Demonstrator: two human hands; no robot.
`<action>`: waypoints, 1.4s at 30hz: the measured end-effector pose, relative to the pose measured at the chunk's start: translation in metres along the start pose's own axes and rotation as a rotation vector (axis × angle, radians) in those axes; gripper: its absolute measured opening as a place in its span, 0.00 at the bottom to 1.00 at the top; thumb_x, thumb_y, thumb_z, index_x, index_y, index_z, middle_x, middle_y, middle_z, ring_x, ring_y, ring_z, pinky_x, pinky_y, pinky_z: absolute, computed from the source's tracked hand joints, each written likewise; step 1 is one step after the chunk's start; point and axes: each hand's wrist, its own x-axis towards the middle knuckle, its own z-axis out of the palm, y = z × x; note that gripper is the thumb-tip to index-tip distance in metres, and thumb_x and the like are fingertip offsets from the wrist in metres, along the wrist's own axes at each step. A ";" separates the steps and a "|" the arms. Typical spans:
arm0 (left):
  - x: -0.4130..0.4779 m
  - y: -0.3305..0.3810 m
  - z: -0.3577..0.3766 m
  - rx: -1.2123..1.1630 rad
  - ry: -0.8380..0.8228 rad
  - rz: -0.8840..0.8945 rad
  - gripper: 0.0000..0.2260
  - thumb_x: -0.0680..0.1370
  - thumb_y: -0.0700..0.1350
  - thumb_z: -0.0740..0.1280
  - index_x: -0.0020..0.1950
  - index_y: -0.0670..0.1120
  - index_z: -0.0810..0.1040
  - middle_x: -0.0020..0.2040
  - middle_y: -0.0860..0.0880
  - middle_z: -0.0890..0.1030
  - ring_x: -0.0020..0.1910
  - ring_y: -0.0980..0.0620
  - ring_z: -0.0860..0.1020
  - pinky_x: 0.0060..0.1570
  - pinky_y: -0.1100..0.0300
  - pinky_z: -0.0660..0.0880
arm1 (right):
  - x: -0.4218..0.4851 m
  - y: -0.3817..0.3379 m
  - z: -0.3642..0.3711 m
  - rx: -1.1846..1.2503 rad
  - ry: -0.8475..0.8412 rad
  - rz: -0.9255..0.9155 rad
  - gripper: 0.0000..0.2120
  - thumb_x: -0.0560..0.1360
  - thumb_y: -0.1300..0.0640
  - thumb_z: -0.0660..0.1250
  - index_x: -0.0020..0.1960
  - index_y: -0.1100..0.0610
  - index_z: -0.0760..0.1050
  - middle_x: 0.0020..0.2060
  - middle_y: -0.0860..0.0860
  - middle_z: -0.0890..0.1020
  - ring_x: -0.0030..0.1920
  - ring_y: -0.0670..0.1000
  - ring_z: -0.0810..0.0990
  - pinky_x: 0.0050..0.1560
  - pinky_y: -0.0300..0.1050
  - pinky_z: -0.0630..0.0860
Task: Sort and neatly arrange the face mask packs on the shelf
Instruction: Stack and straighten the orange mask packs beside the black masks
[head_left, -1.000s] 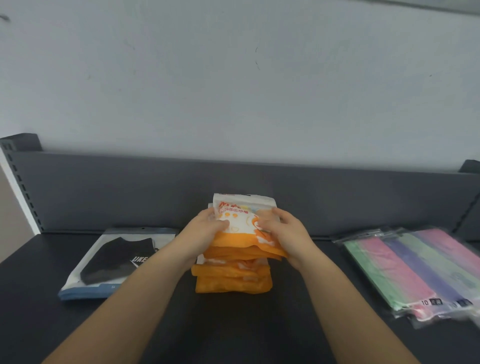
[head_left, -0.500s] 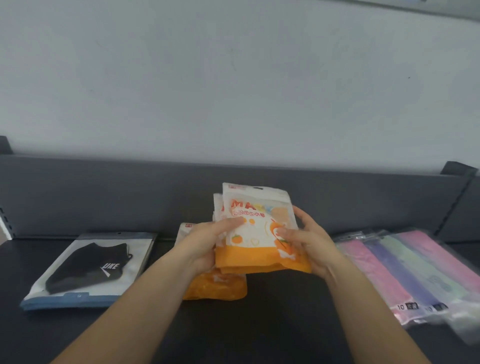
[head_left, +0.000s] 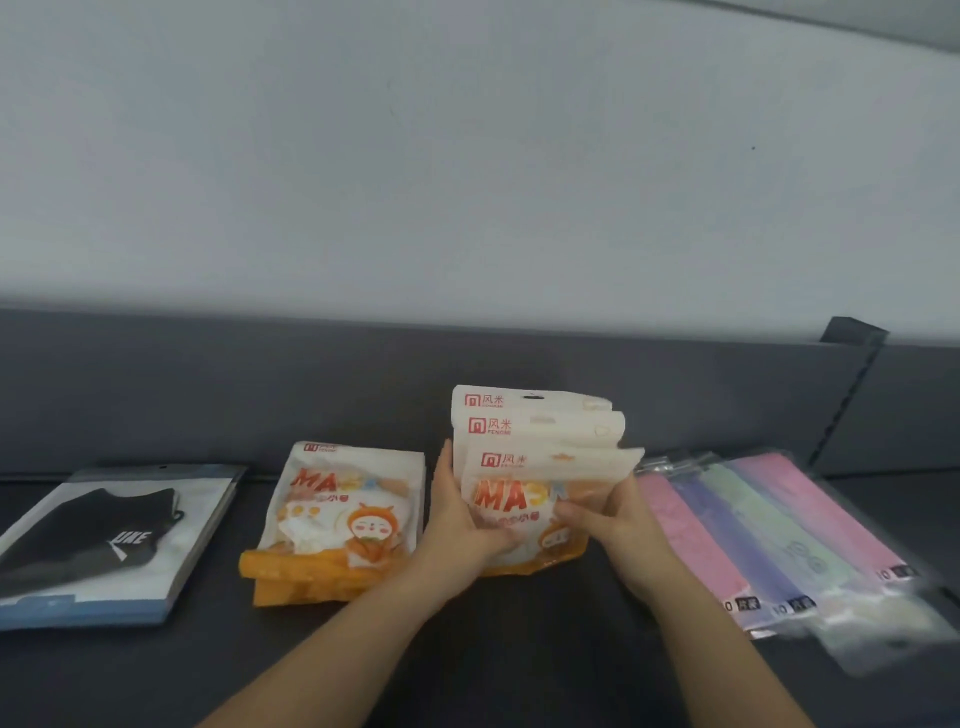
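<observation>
Three orange-and-white mask packs stand upright in a fanned bundle at the middle of the dark shelf, their lower edges on or just above it. My left hand grips the bundle's left side and my right hand grips its right side. To the left a small pile of the same orange packs lies flat on the shelf, apart from my hands.
A pile of packs with a black mask lies at the far left. Pastel pink, purple and green mask packs lie fanned out at the right, close to my right hand. A dark back panel closes the shelf behind.
Both hands have lifted the bundle of orange packs off the pile and carried it to the right. The pile left behind now lies uncovered.
</observation>
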 end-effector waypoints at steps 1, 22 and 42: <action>0.003 -0.001 0.003 0.010 0.010 -0.005 0.46 0.69 0.40 0.79 0.78 0.54 0.54 0.71 0.53 0.68 0.73 0.50 0.68 0.68 0.48 0.70 | -0.001 0.001 -0.002 -0.001 0.004 0.023 0.32 0.69 0.63 0.74 0.70 0.52 0.66 0.61 0.52 0.82 0.61 0.54 0.82 0.53 0.50 0.82; 0.005 0.000 0.014 0.903 0.127 0.274 0.41 0.76 0.64 0.65 0.79 0.62 0.41 0.79 0.52 0.31 0.79 0.45 0.35 0.77 0.45 0.45 | 0.026 0.021 0.019 -0.153 0.174 0.504 0.51 0.59 0.33 0.79 0.74 0.53 0.63 0.58 0.53 0.82 0.51 0.56 0.85 0.49 0.57 0.84; 0.006 0.026 -0.023 1.265 -0.250 0.546 0.26 0.83 0.53 0.57 0.80 0.57 0.52 0.82 0.54 0.53 0.80 0.48 0.53 0.77 0.47 0.52 | 0.020 -0.017 0.036 -0.190 0.227 0.145 0.24 0.77 0.50 0.70 0.70 0.50 0.68 0.57 0.47 0.78 0.53 0.45 0.79 0.41 0.37 0.75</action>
